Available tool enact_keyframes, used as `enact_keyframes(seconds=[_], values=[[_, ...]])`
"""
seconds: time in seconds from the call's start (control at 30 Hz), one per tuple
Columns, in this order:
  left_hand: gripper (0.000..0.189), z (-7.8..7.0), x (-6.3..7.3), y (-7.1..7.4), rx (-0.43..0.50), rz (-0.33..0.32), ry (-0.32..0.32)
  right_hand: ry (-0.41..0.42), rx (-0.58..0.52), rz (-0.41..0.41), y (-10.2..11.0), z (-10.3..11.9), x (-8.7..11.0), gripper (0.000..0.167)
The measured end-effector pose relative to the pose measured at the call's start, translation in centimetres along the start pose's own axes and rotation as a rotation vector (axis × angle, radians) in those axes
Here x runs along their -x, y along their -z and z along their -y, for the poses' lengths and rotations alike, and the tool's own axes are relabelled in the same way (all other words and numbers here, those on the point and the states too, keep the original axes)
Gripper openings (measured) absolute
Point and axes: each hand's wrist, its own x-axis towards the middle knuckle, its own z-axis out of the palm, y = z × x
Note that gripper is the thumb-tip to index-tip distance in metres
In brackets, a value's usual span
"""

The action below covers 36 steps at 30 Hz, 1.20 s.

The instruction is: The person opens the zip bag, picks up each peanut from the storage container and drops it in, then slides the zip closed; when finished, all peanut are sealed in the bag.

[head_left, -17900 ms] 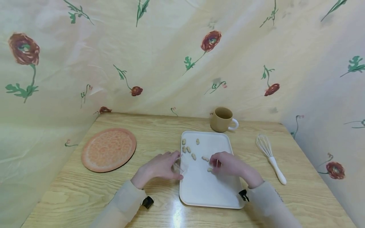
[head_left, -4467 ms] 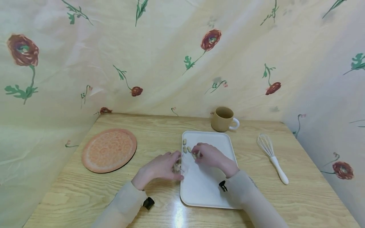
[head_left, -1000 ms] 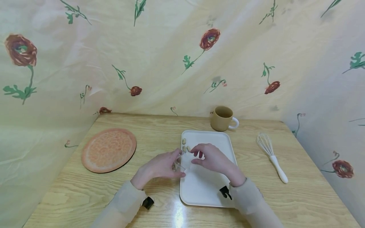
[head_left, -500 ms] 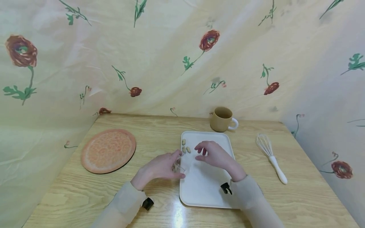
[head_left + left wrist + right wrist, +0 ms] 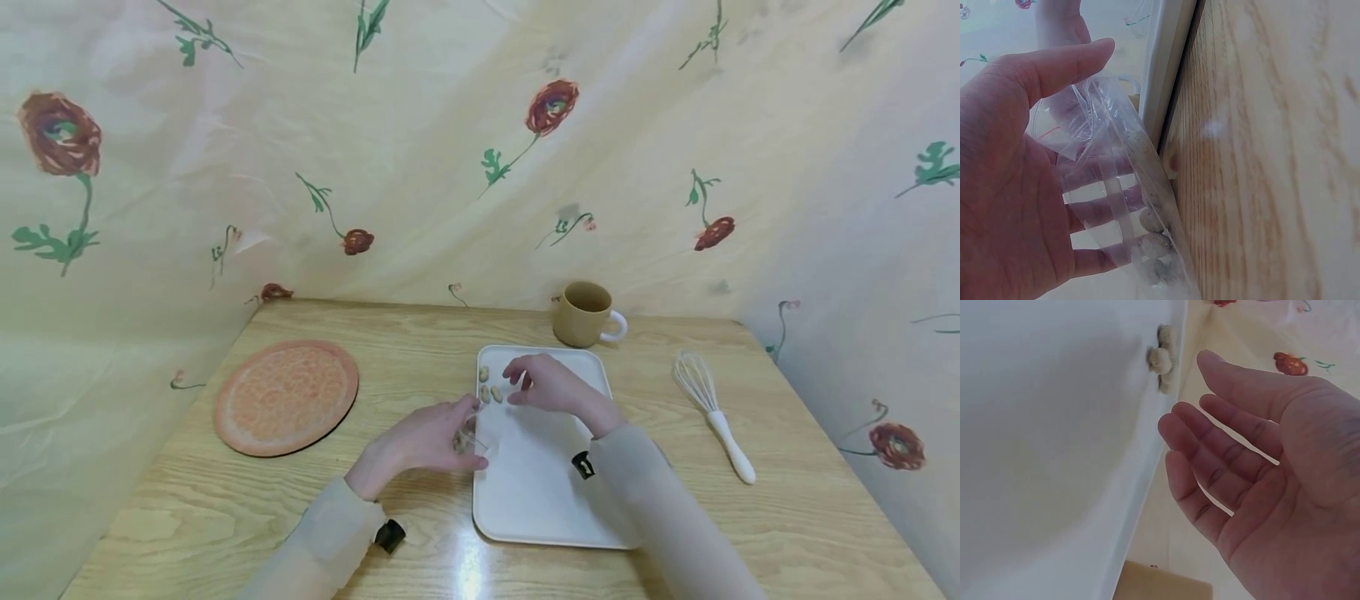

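Note:
My left hand [image 5: 425,437] holds a clear plastic bag [image 5: 1125,206] at the tray's left edge, thumb and fingers spread around its mouth. Several peanuts [image 5: 1155,244] lie inside the bag, partly blurred by the plastic. Over the white tray [image 5: 525,500] hovers my right hand [image 5: 551,385], fingers loosely bent and nothing between them in the right wrist view. Just left of its fingertips, three unshelled peanuts [image 5: 497,394] lie in the tray's far left part; in the right wrist view those peanuts [image 5: 1161,360] overlap beside the rim.
Behind the tray stands a tan mug [image 5: 582,315] with a white handle. A whisk [image 5: 714,417] lies to the right on the wooden table [image 5: 405,333]. A round orange placemat [image 5: 287,398] lies at left. Flowered cloth [image 5: 420,150] hangs behind the table.
Fewer peanuts lie on the tray than 17.9 seconds ago. Within the last second my right hand has drawn back from the bag and moved toward the tray's far side. My left hand stays put.

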Motion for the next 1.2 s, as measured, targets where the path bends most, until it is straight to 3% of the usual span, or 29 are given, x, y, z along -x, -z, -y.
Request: enact_keyframes(seconds=[0.47,0.67,0.9,1.2], values=[[0.079,0.1,0.0,0.0,0.003,-0.004,-0.011,-0.071,-0.033,0.093,-1.9,-1.1,-2.3,0.034],[0.079,0.0,0.0,0.1,0.005,-0.004,-0.007,-0.04,-0.024,0.093,-1.9,-0.3,-2.4,0.032],[0.077,0.0,0.1,0.0,0.003,-0.009,-0.009,-0.083,-0.036,0.098,-2.1,-0.1,-2.5,0.026],[0.075,-0.1,0.1,0.1,0.011,-0.014,-0.012,-0.07,-0.051,0.071,-1.9,-0.3,-1.9,0.02]])
